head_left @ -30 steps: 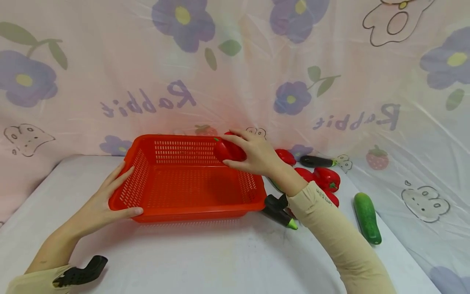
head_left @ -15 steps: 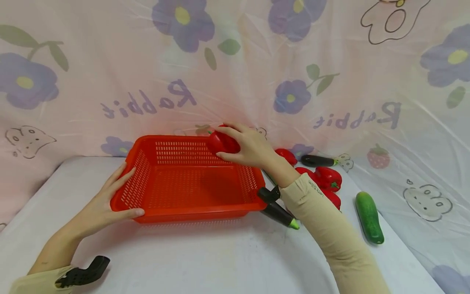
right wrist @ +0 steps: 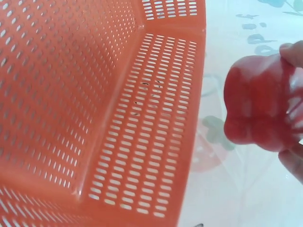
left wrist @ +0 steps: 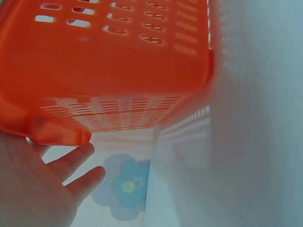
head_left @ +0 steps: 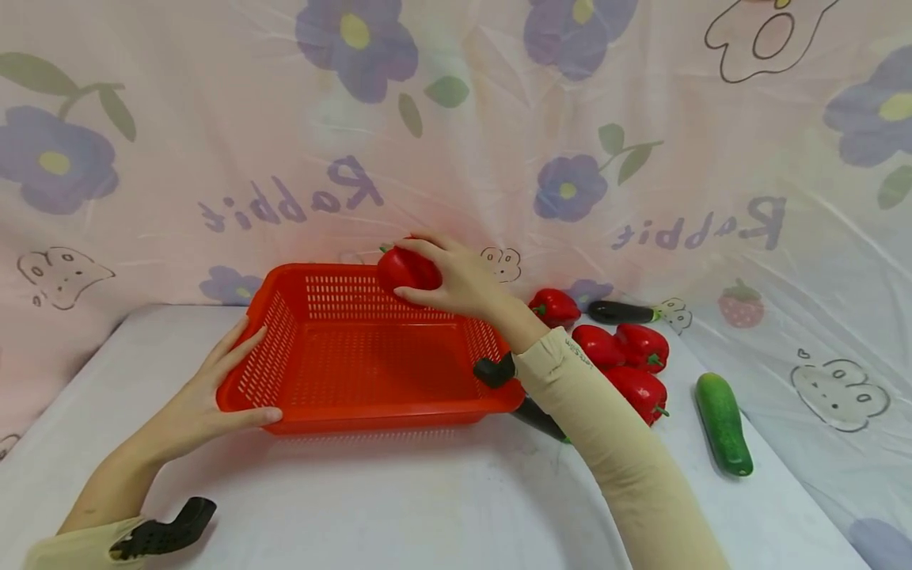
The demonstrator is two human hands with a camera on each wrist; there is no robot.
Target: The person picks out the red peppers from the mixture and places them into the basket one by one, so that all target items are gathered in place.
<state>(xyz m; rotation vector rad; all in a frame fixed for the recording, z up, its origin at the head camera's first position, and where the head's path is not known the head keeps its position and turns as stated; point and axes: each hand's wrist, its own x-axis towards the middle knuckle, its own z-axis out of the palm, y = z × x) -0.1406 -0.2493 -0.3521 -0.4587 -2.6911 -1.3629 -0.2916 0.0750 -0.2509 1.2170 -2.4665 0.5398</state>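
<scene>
My right hand (head_left: 463, 281) grips a red bell pepper (head_left: 406, 271) by its side, its green stem pointing left. In the head view the pepper overlaps the far rim of the orange-red plastic basket (head_left: 370, 416). From the right wrist, the pepper (right wrist: 258, 101) appears just beyond that rim, apart from it, between thumb and fingers. At the basket's left end rests my left hand (head_left: 192, 404), fingers straight and spread, thumb lying along the near corner. The left wrist view has two straight fingers of this hand (left wrist: 35, 182) reaching past the basket's outer wall (left wrist: 109, 61).
Right of the basket lie several red bell peppers (head_left: 634, 389), with a lone one (head_left: 554, 307) farther back. A dark eggplant (head_left: 620, 312) sits behind them; another (head_left: 537, 418) is partly hidden by the right sleeve. A green cucumber (head_left: 723, 423) lies near the table's right edge.
The bell pepper in my right hand has moved left and slightly back along the basket's far rim. More peppers show beside the sleeve. The left hand and basket have hardly moved.
</scene>
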